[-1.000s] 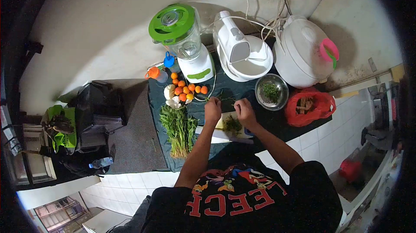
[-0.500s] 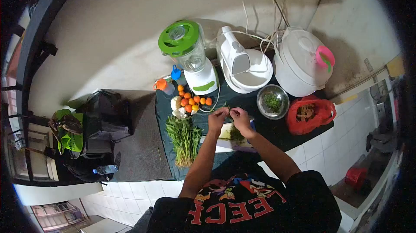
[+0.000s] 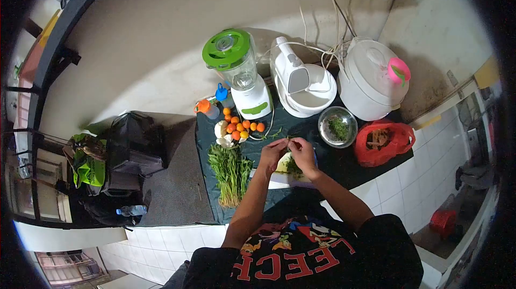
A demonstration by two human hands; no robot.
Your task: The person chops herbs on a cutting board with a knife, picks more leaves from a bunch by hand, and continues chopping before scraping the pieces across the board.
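Observation:
My left hand (image 3: 273,154) and my right hand (image 3: 302,156) are closed and meet at the fingertips above a white cutting board (image 3: 275,181). Between them they pinch a thin green herb sprig (image 3: 277,134), mostly hidden by the fingers. Under my right hand, small plucked green leaves (image 3: 292,167) lie on the board. To the left, a bunch of leafy greens (image 3: 228,173) rests with its roots toward me. A steel bowl (image 3: 350,139) on the right contains more loose green leaves (image 3: 338,127).
Several small tomatoes (image 3: 246,124) and garlic bulbs (image 3: 221,132) sit behind the greens, near two squeeze bottles (image 3: 208,109). A blender (image 3: 250,98), a stand mixer (image 3: 306,95) and a white lidded pot (image 3: 371,82) line the wall. A red plastic bag (image 3: 395,152) lies right.
My hands stay together over the board, fingertips now closer to each other. The whole view has shifted slightly; the objects on the table stay in place.

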